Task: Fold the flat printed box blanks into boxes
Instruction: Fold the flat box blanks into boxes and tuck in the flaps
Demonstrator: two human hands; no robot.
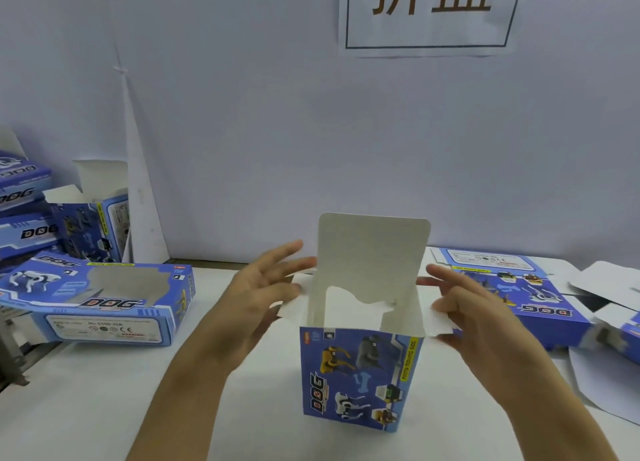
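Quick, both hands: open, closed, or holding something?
Left hand: open, fingers spread beside the upright box, gripping nothing.
Right hand: pinching the box's right side flap.

Blue dog-printed box [358, 377] with white inside; white table [86, 408].
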